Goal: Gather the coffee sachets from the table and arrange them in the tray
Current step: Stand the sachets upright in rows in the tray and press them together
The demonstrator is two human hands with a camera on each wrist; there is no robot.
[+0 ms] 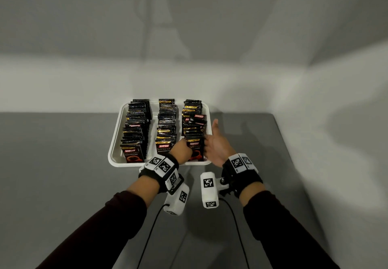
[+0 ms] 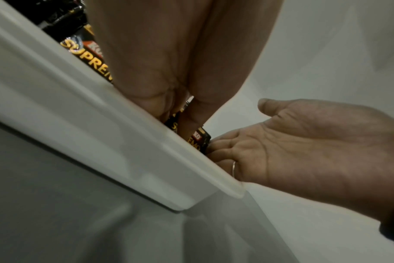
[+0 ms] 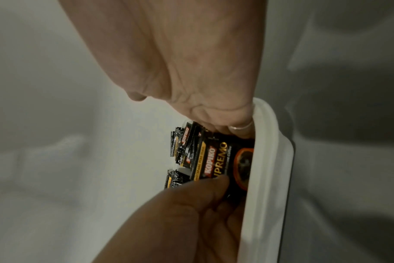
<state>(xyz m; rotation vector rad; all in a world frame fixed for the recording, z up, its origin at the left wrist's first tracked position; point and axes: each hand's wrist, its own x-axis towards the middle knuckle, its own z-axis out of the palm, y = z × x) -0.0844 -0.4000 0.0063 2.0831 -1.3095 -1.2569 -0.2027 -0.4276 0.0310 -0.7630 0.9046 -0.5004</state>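
Observation:
A white tray (image 1: 126, 164) holds three rows of upright black Kopiko sachets: a left row (image 1: 135, 130), a middle row (image 1: 167, 126) and a right row (image 1: 194, 119). My left hand (image 1: 188, 145) reaches over the front rim and pinches the front sachet (image 1: 196, 153) of the right row, thumb on its printed face (image 3: 218, 160). My right hand (image 1: 210, 140) stands palm inward with straight fingers against that row's right side, thumb raised. The left wrist view shows the tray rim (image 2: 101, 124), the sachet (image 2: 197, 140) and the right hand (image 2: 236, 147) beside it.
The tray stands at the far middle of a grey table (image 1: 63, 163) against a white wall. The table's right edge (image 1: 279, 142) runs close beside my right hand. Two black cables (image 1: 151, 226) trail from the wrist cameras toward me.

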